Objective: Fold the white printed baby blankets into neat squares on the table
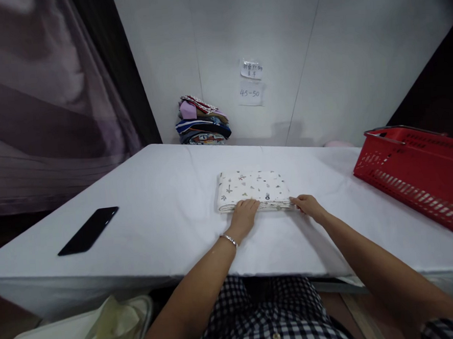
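Observation:
A white cloth with small dark and greenish prints (254, 185) lies folded into a thick, flat rectangle on the white-covered table (166, 193). My left hand (245, 214), with a silver bracelet at the wrist, rests on its near edge, fingers stretched out over the fold. At the cloth's near right corner, my right hand (307, 205) pinches the edge between thumb and fingers. Folded layers show along the near side.
To the left lies a black phone (89, 230). A red plastic basket (422, 173) stands at the right. Behind, folded fabrics (202, 121) are stacked against the wall, near paper labels (251, 93). A white stool or bin top (56, 338) sits below the table's front left.

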`<state>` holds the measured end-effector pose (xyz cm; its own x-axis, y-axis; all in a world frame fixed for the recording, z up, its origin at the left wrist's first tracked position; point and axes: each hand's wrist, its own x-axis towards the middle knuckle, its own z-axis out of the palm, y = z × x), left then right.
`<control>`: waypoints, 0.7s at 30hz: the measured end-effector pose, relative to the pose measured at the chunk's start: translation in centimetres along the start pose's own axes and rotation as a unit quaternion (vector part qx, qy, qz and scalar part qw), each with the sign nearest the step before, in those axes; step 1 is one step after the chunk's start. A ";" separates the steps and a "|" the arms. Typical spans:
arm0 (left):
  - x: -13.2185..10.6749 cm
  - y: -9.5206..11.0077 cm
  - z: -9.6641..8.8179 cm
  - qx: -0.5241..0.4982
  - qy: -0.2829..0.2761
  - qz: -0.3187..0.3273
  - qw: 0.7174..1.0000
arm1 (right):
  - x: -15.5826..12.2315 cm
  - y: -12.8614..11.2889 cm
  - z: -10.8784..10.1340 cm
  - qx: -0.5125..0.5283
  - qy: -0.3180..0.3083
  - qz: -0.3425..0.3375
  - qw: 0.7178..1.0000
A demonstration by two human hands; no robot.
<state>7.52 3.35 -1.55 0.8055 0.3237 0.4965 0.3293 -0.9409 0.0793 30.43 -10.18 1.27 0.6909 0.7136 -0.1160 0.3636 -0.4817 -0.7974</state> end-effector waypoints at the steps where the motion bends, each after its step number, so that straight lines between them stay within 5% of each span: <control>1: 0.0 0.0 0.0 -0.001 0.000 -0.001 1.000 | 0.2 -0.2 0.0 0.000 -0.006 0.004 1.000; 21: 0.0 0.1 -0.3 -0.020 -0.002 -0.008 1.000 | 0.1 -0.7 -0.3 0.037 -0.069 0.087 0.993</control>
<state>7.42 3.19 -1.29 0.8022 0.3382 0.4920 0.3219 -0.9391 0.1205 30.44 -9.95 1.99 0.6453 0.6879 -0.3323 0.1948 -0.5688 -0.7991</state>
